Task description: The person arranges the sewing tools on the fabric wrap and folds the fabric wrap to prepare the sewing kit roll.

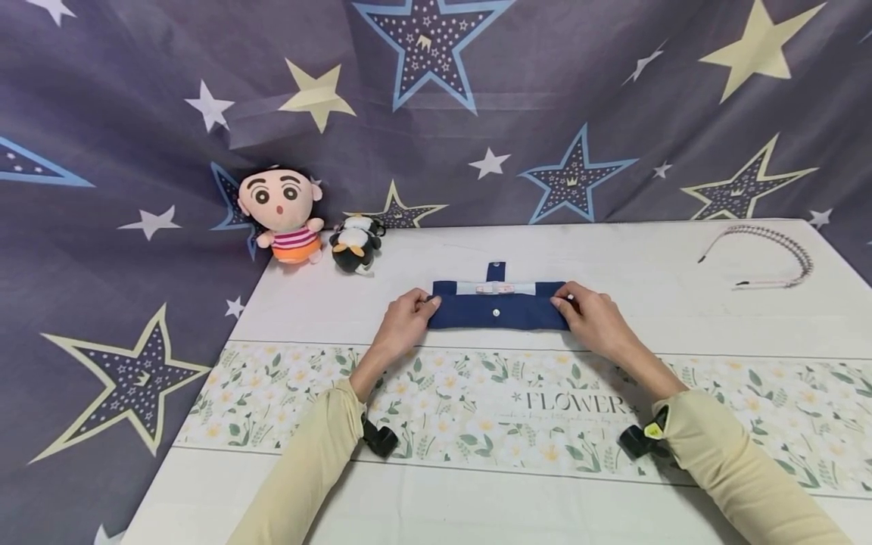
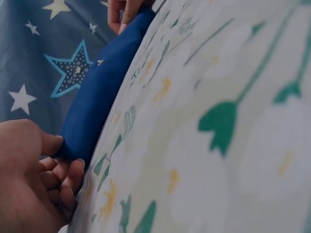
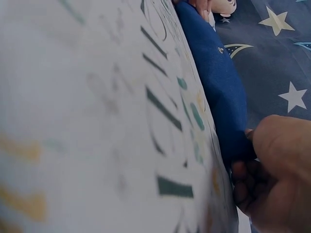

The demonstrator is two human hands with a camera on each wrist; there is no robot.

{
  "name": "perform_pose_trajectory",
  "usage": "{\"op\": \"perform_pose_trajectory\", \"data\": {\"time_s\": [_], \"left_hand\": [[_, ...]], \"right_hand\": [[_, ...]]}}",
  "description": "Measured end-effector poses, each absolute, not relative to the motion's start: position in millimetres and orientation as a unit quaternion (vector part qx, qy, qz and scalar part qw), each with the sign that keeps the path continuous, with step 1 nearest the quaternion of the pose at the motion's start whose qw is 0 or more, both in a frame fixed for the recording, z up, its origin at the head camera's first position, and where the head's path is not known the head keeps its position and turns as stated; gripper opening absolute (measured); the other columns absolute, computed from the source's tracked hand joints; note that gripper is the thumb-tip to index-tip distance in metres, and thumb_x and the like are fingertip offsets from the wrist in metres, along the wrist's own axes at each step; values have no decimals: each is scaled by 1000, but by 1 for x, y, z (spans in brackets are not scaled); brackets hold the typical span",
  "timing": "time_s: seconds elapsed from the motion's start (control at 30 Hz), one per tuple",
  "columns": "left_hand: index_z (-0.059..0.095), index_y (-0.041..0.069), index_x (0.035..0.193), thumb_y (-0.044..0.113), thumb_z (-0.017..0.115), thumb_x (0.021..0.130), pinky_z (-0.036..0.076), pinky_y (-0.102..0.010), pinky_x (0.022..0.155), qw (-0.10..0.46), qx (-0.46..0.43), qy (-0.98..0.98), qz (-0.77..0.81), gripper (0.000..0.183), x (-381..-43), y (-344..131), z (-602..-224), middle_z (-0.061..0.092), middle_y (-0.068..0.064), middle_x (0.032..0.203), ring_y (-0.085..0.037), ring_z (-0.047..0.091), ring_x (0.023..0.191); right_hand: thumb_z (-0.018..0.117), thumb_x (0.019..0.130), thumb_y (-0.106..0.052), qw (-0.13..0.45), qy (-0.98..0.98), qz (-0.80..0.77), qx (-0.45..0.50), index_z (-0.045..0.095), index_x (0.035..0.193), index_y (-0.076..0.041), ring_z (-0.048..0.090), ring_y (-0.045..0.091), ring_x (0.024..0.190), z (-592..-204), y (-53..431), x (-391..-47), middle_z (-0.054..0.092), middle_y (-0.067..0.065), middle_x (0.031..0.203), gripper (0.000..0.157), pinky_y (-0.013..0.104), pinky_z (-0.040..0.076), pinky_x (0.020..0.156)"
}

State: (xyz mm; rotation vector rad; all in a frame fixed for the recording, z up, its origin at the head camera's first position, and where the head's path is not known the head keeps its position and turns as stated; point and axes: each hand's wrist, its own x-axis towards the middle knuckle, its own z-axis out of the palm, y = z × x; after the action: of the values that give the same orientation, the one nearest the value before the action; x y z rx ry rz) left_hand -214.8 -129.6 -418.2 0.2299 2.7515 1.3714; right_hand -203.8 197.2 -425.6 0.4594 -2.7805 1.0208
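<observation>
A folded navy blue cloth piece point(image 1: 466, 313) lies crosswise on the table, with a snap stud at the middle of its front. A short tab point(image 1: 496, 270) with a snap sticks up behind it. Along its upper edge shows a pale strip with a reddish-marked label point(image 1: 495, 288). My left hand point(image 1: 406, 318) pinches the left end between thumb and fingers, also seen in the left wrist view. At the opposite end, my right hand point(image 1: 594, 316) pinches the cloth, its curled fingers point(image 3: 250, 187) partly beneath the edge in the right wrist view.
A plush doll point(image 1: 284, 216) and a penguin plush point(image 1: 356, 246) sit at the back left. Toward the back right lies a thin, beaded-looking headband point(image 1: 804, 257). A star-patterned curtain point(image 1: 436, 151) hangs behind the white table point(image 1: 627, 257), whose cover has a floral band point(image 1: 450, 401).
</observation>
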Motion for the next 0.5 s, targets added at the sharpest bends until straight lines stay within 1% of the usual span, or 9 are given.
{"op": "perform_pose_trajectory", "data": {"time_s": [0.13,0.37,0.5], "left_hand": [[63,4,103,27,54,109,36,-35,68,30,72,897,435,26,-216,-128,-417,48,-2,75,-19,41,64],[61,5,99,28,53,110,35,-34,63,34,72,903,423,26,-218,-128,-416,45,-2,68,-17,37,57],[62,4,101,28,53,110,35,-35,62,36,66,904,420,27,-218,-127,-416,47,-2,69,-17,39,57]], "right_hand": [[57,107,-11,73,-931,327,146,66,111,2,45,19,55,-426,196,-204,54,3,66,15,38,36,56],[56,108,-11,71,-936,314,146,64,112,4,47,18,55,-425,193,-205,58,5,69,17,37,37,55],[56,108,-11,66,-939,306,142,63,113,5,51,18,55,-425,192,-205,63,9,74,18,37,39,55]]}}
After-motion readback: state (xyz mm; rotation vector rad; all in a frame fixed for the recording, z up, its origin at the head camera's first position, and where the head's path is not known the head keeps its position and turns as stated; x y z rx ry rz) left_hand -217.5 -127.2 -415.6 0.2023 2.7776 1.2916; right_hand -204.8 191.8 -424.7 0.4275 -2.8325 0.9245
